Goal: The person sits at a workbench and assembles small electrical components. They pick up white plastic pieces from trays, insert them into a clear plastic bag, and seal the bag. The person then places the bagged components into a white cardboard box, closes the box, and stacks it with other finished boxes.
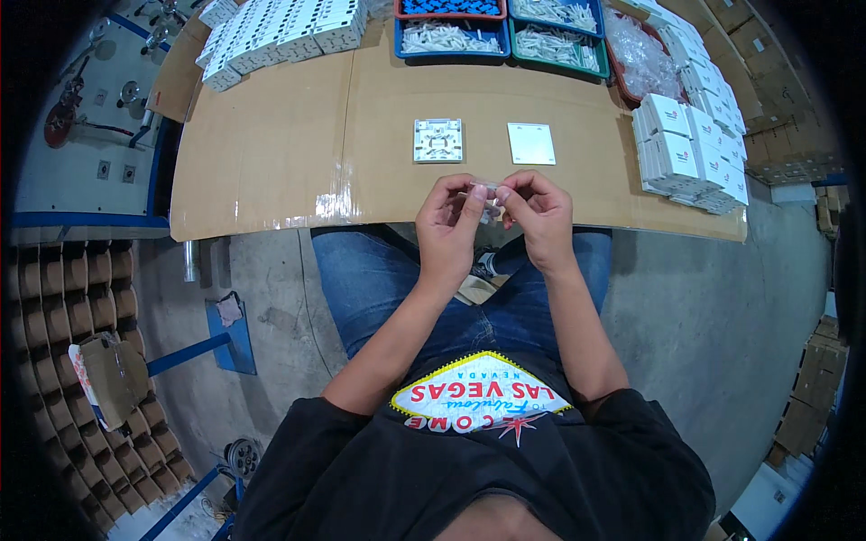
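Observation:
Both my hands are together just over the table's near edge. My left hand [451, 221] pinches a small clear plastic bag [490, 191] between thumb and fingers. On its other side, my right hand [544, 216] has thumb and fingertips closed on the same bag. Something pale shows in or under the plastic, too small to make out. Beyond my left hand lies a square white switch or socket base [438, 142] with its workings facing up. To its right, beyond my right hand, a plain square white cover plate [531, 144] lies flat.
Cardboard covers the table [271, 135]. Stacked white boxed units [280, 41] stand at the far left, more white stacks [686, 153] at the right. Blue and green trays [451, 41] of small white parts sit at the back, beside a red basket of clear bags [645, 54].

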### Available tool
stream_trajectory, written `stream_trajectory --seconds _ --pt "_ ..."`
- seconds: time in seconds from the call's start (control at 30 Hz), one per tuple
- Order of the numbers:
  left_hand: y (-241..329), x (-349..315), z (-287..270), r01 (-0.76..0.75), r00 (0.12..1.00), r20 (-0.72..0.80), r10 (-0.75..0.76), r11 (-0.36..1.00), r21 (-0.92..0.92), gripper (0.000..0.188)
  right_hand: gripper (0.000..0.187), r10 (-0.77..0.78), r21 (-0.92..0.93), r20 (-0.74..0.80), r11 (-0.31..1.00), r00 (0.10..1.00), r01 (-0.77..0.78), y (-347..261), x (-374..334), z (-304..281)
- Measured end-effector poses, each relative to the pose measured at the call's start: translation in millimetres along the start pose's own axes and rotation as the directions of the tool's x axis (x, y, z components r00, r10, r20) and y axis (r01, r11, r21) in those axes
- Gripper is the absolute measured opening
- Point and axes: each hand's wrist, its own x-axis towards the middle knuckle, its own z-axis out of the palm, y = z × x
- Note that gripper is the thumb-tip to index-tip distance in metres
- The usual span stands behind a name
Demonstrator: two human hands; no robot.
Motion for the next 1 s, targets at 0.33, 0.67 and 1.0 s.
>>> stream_trajectory --seconds 0.33,0.67,1.0 --pt "7.2 0.1 -0.2 0.08 0.996 -0.022 -0.081 0.996 -0.035 0.017 0.011 -0.008 0.015 -0.012 1.0 1.0 0.008 -2.1 0.4 -0.7" --pt "1.2 0.0 -1.1 -0.012 0.998 -0.053 0.014 1.0 0.026 0.015 0.012 -0.005 -0.023 0.005 1.0 1.0 0.005 -3.3 -0.4 2.2" --pt "-0.6 0.7 1.3 0.012 0.997 -0.071 -0.013 1.0 -0.016 0.015 0.013 -0.014 -0.022 -0.001 1.0 1.0 0.014 -3.5 0.2 4.2"
